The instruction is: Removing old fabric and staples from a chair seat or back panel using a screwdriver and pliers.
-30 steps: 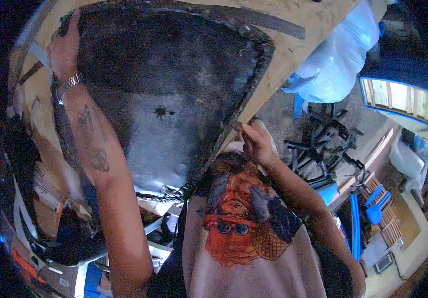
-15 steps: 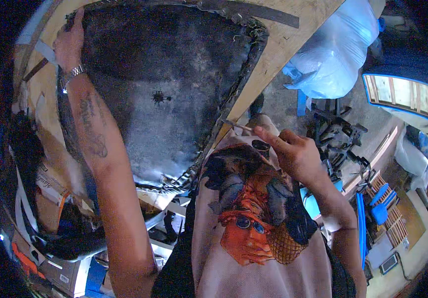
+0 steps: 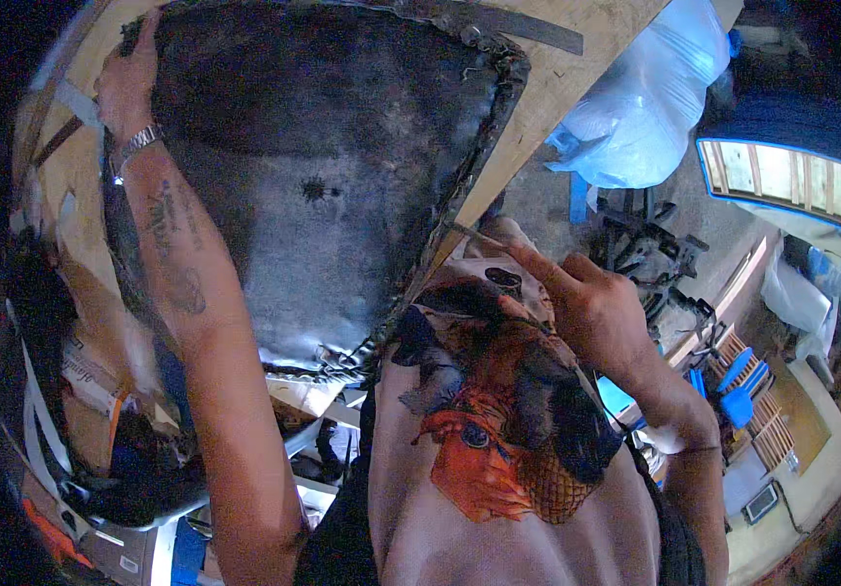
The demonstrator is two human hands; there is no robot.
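A dark, worn upholstered panel (image 3: 274,215) lies in front of me, its rough edge rolled and lined with what look like fasteners. My left hand (image 3: 129,88) is at its far left corner, closed over the edge; some of its fingers are hidden. Near the panel's right edge, my right hand (image 3: 591,303) is closed on a thin, slender tool (image 3: 474,234), index finger stretched along it. The tool's tip points at the rolled edge; whether it touches, I cannot tell. A dark splotch (image 3: 321,188) marks the panel's middle.
Under the panel is a light wooden tabletop (image 3: 547,107), with a flat dark strip (image 3: 528,29) at the far side. A plastic-wrapped bundle (image 3: 650,98) stands to the right. Dark metal parts (image 3: 650,239) lie on the floor beyond; a cardboard box (image 3: 88,400) sits at left.
My right hand has turned slightly, its index finger now straighter along the tool. My left hand keeps its place at the panel's corner. The whole view has shifted a little.
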